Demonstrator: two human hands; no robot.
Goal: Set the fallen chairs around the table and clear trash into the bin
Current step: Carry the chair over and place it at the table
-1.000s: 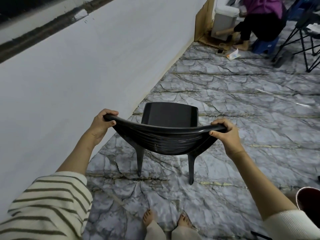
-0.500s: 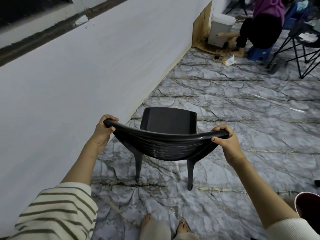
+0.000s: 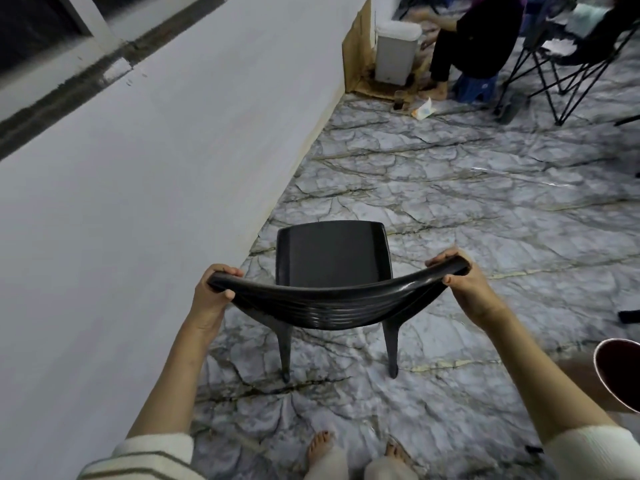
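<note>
Left hand (image 3: 211, 299), right hand (image 3: 467, 285) gripping black chair (image 3: 332, 254) backrest, wall (image 3: 156, 185) close left, bin (image 3: 394, 50), seated person (image 3: 478, 36) ahead

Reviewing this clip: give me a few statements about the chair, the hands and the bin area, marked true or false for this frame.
1. The left hand and right hand both grip the black chair at the ends of its backrest. True.
2. The black chair lies on its side. False: it is upright, legs pointing down.
3. A white bin stands far beyond the chair, near the wall. True.
4. The floor by the bin is bare. False: a cup and a white packet sit there.
</note>
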